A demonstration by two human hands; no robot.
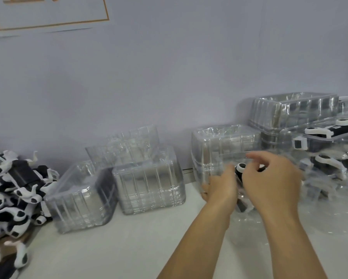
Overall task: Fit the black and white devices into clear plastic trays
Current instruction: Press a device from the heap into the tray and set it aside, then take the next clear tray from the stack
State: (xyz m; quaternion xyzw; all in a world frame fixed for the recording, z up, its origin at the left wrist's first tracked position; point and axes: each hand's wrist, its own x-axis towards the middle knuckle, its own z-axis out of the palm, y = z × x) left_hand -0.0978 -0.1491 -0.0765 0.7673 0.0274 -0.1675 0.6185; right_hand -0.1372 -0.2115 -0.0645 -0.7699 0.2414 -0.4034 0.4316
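A black and white plastic device (240, 171) sits between two bare hands above a clear plastic tray (247, 224) on the pale table (112, 248). The left hand (221, 187) curls around the device's left side; the blurred right hand (273, 182) closes its fingers on the right. A heap of loose black and white devices (12, 190) lies far left, stacks of empty clear trays (116, 184) in the middle, filled trays (326, 146) at right. A gold-bordered sign (48, 13) hangs on the wall, its writing unreadable.

glossy clear plastic trays (149, 178), matt white tabletop (112, 248)
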